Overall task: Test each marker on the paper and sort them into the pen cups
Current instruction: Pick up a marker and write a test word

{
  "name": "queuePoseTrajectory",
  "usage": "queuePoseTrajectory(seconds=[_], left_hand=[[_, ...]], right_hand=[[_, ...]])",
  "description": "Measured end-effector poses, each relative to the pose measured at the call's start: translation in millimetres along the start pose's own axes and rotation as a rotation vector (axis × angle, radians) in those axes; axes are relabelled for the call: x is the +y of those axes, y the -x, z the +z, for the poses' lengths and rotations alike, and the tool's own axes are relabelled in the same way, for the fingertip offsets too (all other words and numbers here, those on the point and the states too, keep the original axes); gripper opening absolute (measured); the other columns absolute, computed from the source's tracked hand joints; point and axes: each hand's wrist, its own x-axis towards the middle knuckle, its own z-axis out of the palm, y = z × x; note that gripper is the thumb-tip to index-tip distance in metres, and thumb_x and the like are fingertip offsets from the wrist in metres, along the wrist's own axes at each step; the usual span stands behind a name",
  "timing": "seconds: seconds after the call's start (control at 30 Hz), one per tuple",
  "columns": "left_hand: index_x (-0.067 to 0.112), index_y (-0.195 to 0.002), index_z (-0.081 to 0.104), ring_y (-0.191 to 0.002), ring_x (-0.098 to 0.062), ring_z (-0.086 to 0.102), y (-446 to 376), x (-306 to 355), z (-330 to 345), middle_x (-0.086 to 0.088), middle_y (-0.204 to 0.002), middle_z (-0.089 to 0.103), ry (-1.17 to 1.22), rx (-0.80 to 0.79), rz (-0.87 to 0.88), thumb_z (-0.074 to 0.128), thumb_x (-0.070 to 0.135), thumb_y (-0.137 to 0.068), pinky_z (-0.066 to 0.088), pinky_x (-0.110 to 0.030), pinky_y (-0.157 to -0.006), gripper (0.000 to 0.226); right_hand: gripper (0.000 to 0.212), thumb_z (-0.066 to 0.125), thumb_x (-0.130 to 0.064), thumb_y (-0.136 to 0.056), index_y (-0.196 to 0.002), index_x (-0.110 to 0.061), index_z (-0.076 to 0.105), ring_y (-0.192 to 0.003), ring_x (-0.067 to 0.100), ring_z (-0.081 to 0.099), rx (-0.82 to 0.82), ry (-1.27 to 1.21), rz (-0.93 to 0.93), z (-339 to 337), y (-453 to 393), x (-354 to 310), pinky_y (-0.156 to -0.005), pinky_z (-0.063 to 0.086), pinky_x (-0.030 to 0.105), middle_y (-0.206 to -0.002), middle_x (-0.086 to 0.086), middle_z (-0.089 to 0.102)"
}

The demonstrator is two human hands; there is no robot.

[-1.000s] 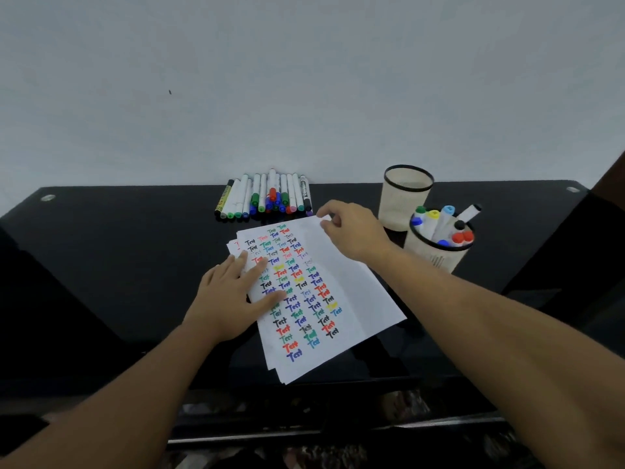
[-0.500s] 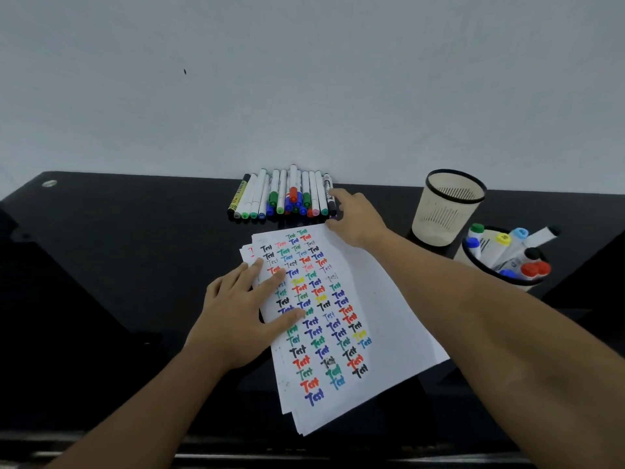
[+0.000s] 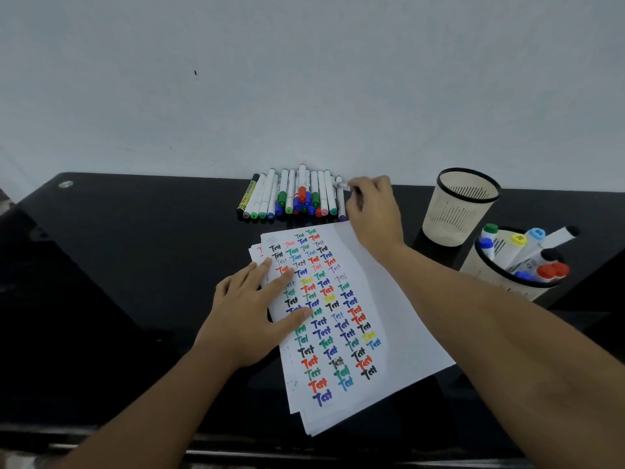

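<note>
1. The tabletop [image 3: 135,265] is black and glossy and runs back to a pale wall [image 3: 304,79]; everything listed below rests on it.
2. The paper [image 3: 389,316] is a loose stack of white sheets lying at an angle in front of you, the top sheet covered in columns of the word "Test" in black, red, blue, green and yellow.
3. Your left hand [image 3: 257,316] lies flat on the left edge of the paper, fingers straight and spread, pressing the stack down and holding nothing.
4. Your right hand [image 3: 375,214] reaches past the far corner of the paper to the right end of the marker row; its fingers are curled around a white marker [image 3: 342,186], of which only one end shows beyond the fingertips.
5. The row of markers [image 3: 294,198] lies side by side at the back of the tabletop, just beyond the paper, mostly white barrels with green, blue, red, pink and purple caps facing you.
6. The far pen cup [image 3: 463,211], cream mesh with a black rim, stands upright to the right of your right hand; no markers show above its rim.
7. The near pen cup [image 3: 500,282] stands just beside it, closer to you, and holds markers with green, yellow, blue, black and red caps.
</note>
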Motion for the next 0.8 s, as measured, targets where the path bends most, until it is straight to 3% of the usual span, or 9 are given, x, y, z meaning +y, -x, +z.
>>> queuePoseTrajectory(seconds=[0.17,0.3,0.37,0.47,0.53,0.6,0.7,0.8], left_hand=[[0.057,-0.155,0.014,-0.155,-0.011,-0.001,0.4,0.2,-0.2,0.013,-0.169,0.006,0.002,0.004,0.0,0.019,0.095,-0.079,0.0,-0.04,-0.124,0.084],[0.056,-0.155,0.015,-0.154,-0.011,0.0,1.2,1.6,-1.5,0.012,-0.169,0.007,0.005,-0.003,-0.004,0.02,0.094,-0.08,0.001,-0.04,-0.124,0.084],[0.055,-0.155,0.018,-0.155,-0.012,0.001,1.6,1.8,-1.7,0.011,-0.169,0.008,0.012,0.006,0.0,0.019,0.095,-0.079,0.002,-0.041,-0.124,0.087],[0.052,-0.156,0.022,-0.155,-0.013,0.003,2.5,1.9,-0.9,0.009,-0.169,0.011,0.027,0.019,0.002,0.017,0.097,-0.076,0.003,-0.042,-0.124,0.092],[0.051,-0.156,0.022,-0.155,-0.014,0.004,3.2,1.6,-0.2,0.009,-0.169,0.01,0.021,0.015,-0.004,0.014,0.098,-0.074,0.003,-0.042,-0.124,0.095],[0.051,-0.156,0.021,-0.155,-0.014,0.003,3.2,1.7,-0.2,0.009,-0.17,0.009,0.01,0.01,-0.01,0.012,0.099,-0.072,0.004,-0.042,-0.124,0.097],[0.051,-0.157,0.021,-0.155,-0.014,0.003,2.1,2.5,-1.4,0.008,-0.17,0.009,0.012,0.017,-0.008,0.011,0.1,-0.072,0.003,-0.042,-0.124,0.098],[0.051,-0.156,0.021,-0.155,-0.015,0.004,2.7,3.2,-1.8,0.008,-0.17,0.009,0.011,0.017,-0.007,0.012,0.099,-0.072,0.003,-0.043,-0.124,0.098]], right_hand=[[0.017,0.063,-0.014,-0.098,-0.114,-0.012,0.066,-0.089,0.02,0.061,0.201,-0.102,-0.17,-25.1,5.0,-21.8,-0.076,0.057,0.036,-0.115,0.008,0.052],[0.023,0.064,-0.007,-0.094,-0.117,-0.008,0.067,-0.085,0.017,0.059,0.215,-0.168,-0.253,-52.4,28.2,-44.0,-0.072,0.054,0.027,-0.116,0.013,0.051],[0.033,0.063,-0.008,-0.095,-0.128,-0.009,0.063,-0.086,0.015,0.058,0.091,-0.143,-0.322,-66.0,43.3,-52.1,-0.074,0.055,0.027,-0.119,0.011,0.051],[0.05,0.061,-0.016,-0.1,-0.148,-0.019,0.049,-0.099,0.008,0.058,-0.23,-0.046,-0.358,-75.9,68.7,-57.5,-0.085,0.054,0.027,-0.125,0.001,0.056],[0.05,0.059,-0.022,-0.103,-0.151,-0.023,0.047,-0.106,0.008,0.059,-0.426,-0.006,-0.315,-75.9,85.2,-55.0,-0.091,0.054,0.032,-0.127,-0.002,0.061],[0.039,0.059,-0.024,-0.104,-0.143,-0.022,0.055,-0.109,0.013,0.06,-0.567,0.049,-0.29,-74.0,98.0,-47.7,-0.095,0.053,0.038,-0.126,-0.001,0.063],[0.033,0.059,-0.025,-0.105,-0.137,-0.022,0.063,-0.113,0.016,0.059,-0.668,0.103,-0.281,-71.5,111.3,-35.0,-0.099,0.05,0.037,-0.126,-0.001,0.064],[0.038,0.058,-0.034,-0.105,-0.143,-0.025,0.06,-0.118,0.015,0.053,-0.671,0.157,-0.245,-73.1,118.4,-27.7,-0.102,0.047,0.034,-0.132,-0.003,0.062]])
